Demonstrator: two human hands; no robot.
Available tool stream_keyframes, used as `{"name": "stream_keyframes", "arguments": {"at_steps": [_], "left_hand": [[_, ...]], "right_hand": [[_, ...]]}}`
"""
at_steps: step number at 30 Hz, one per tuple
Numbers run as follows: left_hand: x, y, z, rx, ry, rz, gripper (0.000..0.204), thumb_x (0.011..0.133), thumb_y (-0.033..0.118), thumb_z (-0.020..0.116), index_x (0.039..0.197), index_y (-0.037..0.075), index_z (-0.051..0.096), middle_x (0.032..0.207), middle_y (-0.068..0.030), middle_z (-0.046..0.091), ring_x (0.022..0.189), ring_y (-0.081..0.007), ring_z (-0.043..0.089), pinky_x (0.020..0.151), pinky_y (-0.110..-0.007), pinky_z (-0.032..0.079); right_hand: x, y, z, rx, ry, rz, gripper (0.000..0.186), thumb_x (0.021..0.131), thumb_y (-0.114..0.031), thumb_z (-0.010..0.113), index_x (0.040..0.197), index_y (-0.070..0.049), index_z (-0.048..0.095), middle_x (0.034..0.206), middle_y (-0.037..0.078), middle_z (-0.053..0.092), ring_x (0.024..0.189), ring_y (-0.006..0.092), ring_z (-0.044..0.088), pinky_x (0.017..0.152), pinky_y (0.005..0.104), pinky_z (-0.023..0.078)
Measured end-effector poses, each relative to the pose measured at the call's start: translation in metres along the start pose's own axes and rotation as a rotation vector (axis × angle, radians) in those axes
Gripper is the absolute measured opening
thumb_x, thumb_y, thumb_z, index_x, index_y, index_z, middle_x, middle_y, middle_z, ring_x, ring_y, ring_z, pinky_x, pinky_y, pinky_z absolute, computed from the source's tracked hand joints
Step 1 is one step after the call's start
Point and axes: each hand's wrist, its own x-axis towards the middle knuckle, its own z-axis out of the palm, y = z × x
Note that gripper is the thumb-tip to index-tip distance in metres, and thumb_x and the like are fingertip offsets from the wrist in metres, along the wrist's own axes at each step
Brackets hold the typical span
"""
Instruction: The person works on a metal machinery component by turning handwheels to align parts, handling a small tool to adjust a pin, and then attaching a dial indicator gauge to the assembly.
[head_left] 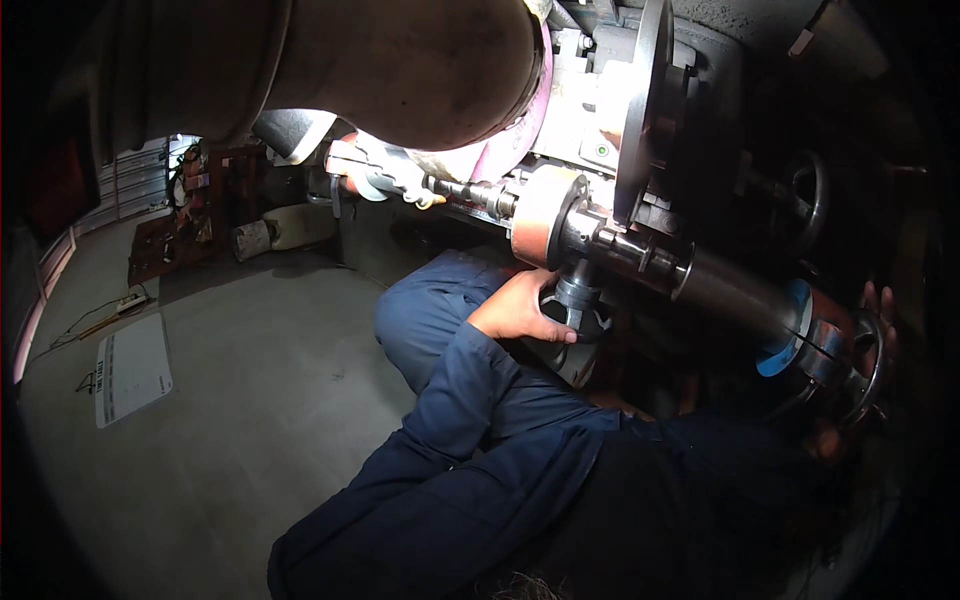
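My left hand (510,308) is curled around a handwheel (590,325) beneath a round orange-banded housing (535,218), its thumb by a short metal column (575,285). A long steel shaft (730,290) runs from that housing to a blue-edged collar (775,355) on the right. Beside the collar, my right hand (880,335) is at a second handwheel (865,395), fingers stretched upward and partly in shadow. Above the housing are a dark round plate (640,125) and a pinkish grinding wheel (525,130), partly hidden by a large curved guard (400,65).
My blue-clad leg (420,320) is bent below the machine. A grey floor (250,400) spreads to the left, with a white flat board (133,365), a cable, a wooden structure (155,250) and pale containers (300,228) farther back. Another handwheel (812,200) stands at upper right.
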Motion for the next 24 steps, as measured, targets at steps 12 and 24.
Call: {"name": "stream_keyframes", "arguments": {"at_steps": [12,24], "left_hand": [[-0.002,0.001,0.004,-0.04,0.103,0.107,0.074,0.057,0.025,0.089,0.117,-0.006,0.058,0.109,-0.018,0.067,0.103,-0.0267,0.063,0.096,-0.035,0.045],[0.0,0.006,0.003,-0.057,0.064,0.106,0.071,0.059,0.021,0.088,0.119,-0.003,0.058,0.11,-0.0152,0.067,0.102,-0.0239,0.062,0.096,-0.034,0.045]], "right_hand": [[-0.003,0.003,-0.006,-0.641,-0.118,-0.18,0.056,0.102,-0.027,0.047,0.152,-0.017,0.024,0.156,0.03,0.013,0.142,0.0417,0.029,0.105,0.0478,0.045],[0.018,-0.01,0.006,0.043,-0.21,0.064,0.06,0.095,-0.028,0.056,0.15,-0.019,0.034,0.162,0.014,0.004,0.145,0.0414,0.019,0.113,0.0557,0.032]]}}
